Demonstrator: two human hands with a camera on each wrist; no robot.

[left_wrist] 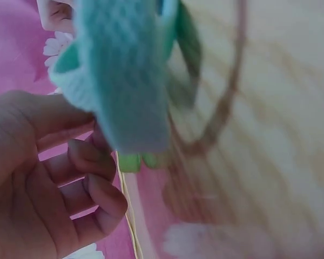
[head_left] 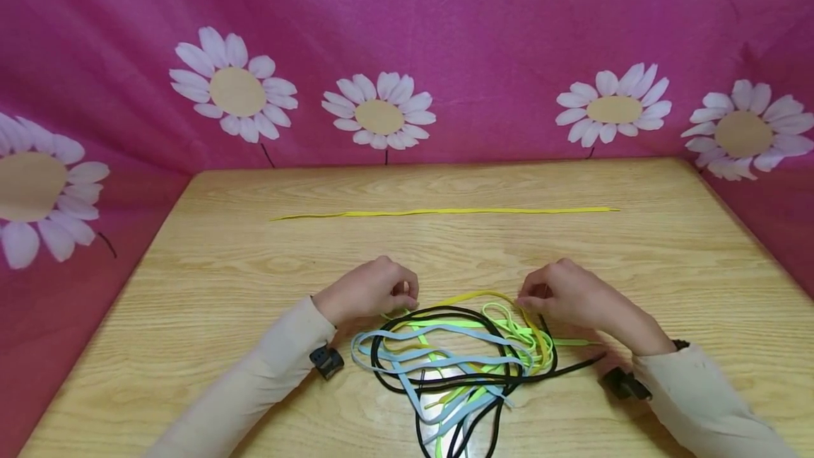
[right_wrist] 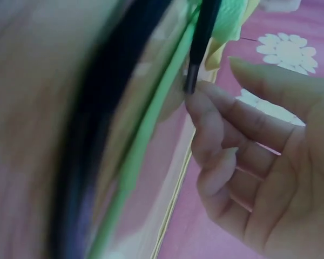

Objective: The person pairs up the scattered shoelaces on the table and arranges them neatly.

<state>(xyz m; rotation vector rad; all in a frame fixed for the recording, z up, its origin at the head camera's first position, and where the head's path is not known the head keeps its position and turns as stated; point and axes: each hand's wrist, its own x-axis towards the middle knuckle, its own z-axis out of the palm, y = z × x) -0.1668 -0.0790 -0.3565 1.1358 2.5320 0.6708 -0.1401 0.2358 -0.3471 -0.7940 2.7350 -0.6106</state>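
Note:
A tangled pile of flat and round shoelaces lies before me: light blue laces (head_left: pixel 445 359), black laces (head_left: pixel 467 377), neon green laces (head_left: pixel 509 324) and a yellow lace (head_left: pixel 473 295). At the pile's far left edge is my left hand (head_left: pixel 375 290), fingers bent. In the left wrist view a light blue lace (left_wrist: pixel 127 81) hides its fingertips, so any grip is hidden. My right hand (head_left: pixel 569 294) is at the far right edge, by the yellow lace. Its fingers (right_wrist: pixel 205 124) bend loosely beside a black lace's tip (right_wrist: pixel 191 78), thumb apart from them.
Another yellow lace (head_left: pixel 445 211) lies stretched straight across the far part of the wooden table (head_left: pixel 222 253). A pink cloth (head_left: pixel 483 34) with white flowers hangs behind and at both sides. A bright reflection shows on the table under the pile.

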